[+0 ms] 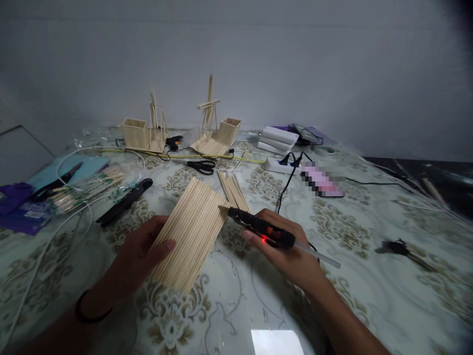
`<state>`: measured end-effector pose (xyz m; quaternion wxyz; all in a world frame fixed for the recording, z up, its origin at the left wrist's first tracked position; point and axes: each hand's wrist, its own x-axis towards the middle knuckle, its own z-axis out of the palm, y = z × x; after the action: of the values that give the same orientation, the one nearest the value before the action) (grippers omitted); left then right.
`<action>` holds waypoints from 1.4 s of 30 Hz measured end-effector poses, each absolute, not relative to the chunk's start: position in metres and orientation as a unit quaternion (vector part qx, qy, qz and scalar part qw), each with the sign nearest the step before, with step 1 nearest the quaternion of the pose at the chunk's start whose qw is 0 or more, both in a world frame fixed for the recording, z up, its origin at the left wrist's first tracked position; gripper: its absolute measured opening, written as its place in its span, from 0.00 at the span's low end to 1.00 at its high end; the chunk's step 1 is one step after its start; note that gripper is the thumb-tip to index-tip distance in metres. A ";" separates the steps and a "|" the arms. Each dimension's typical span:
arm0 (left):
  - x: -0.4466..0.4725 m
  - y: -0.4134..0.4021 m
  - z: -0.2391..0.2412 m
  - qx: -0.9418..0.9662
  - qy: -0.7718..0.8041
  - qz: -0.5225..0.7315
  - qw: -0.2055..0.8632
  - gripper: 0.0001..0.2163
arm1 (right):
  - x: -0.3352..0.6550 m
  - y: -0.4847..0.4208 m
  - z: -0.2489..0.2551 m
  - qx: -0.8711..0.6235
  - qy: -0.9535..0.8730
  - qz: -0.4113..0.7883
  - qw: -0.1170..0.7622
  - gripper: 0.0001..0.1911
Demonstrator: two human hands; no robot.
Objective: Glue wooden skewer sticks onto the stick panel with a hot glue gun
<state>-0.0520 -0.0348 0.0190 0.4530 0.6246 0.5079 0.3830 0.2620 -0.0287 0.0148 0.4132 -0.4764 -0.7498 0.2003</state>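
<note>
My left hand [148, 251] grips a flat panel of wooden sticks [192, 236] by its left side, thumb on top, and tilts it above the table. In my right hand [288, 246] is a black hot glue gun [262, 228] with a small red light lit. Its nozzle points left and meets the panel's upper right edge; whether it touches I cannot tell. A clear glue stick [325, 258] juts from the gun's rear. Just behind the panel lie several loose wooden sticks [234, 190].
Two stick-built models with boxes [135, 133] [229, 130] stand at the back. Scissors [201, 166], a box cutter [124, 201] and bagged sticks [88, 190] lie around. A power strip [283, 165] feeds black cords. At right are a pink phone-like object [321, 180] and a dark tool [406, 252].
</note>
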 end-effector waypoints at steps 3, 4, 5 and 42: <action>-0.051 -0.035 0.021 0.623 0.515 0.383 0.447 0.12 | 0.263 -0.028 0.015 -0.469 -0.759 0.195 0.408 0.21; -0.051 -0.035 0.021 0.624 0.517 0.382 0.444 0.12 | 0.263 -0.028 0.015 -0.465 -0.762 0.194 0.407 0.20; -0.051 -0.035 0.020 0.626 0.517 0.383 0.442 0.12 | 0.263 -0.028 0.015 -0.462 -0.765 0.193 0.405 0.20; -0.051 -0.032 0.018 0.591 0.527 0.405 0.457 0.12 | 0.262 -0.028 0.013 -0.462 -0.766 0.182 0.408 0.19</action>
<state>-0.0505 -0.0317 0.0182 0.4570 0.5908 0.5270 0.4054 0.2624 -0.0283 0.0126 0.4085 -0.4621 -0.7658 0.1822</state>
